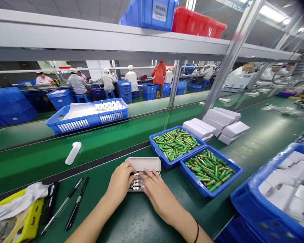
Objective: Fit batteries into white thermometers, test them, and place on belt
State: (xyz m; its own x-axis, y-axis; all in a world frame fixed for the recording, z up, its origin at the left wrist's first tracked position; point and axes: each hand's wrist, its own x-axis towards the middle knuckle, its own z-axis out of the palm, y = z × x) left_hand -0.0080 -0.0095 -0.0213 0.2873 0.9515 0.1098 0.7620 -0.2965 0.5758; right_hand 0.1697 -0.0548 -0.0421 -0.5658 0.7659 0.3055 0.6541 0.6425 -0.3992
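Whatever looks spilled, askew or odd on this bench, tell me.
Nothing looks spilled or visibly damaged around the open white box; the green cylinders lie inside their blue trays. The crumpled white material looks mildly untidy, draped over the edge of the yellow bin near the pens.

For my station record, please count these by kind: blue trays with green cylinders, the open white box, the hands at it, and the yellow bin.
Blue trays with green cylinders: 2
Open white box: 1
Left hand and right hand: 2
Yellow bin: 1
Total: 6
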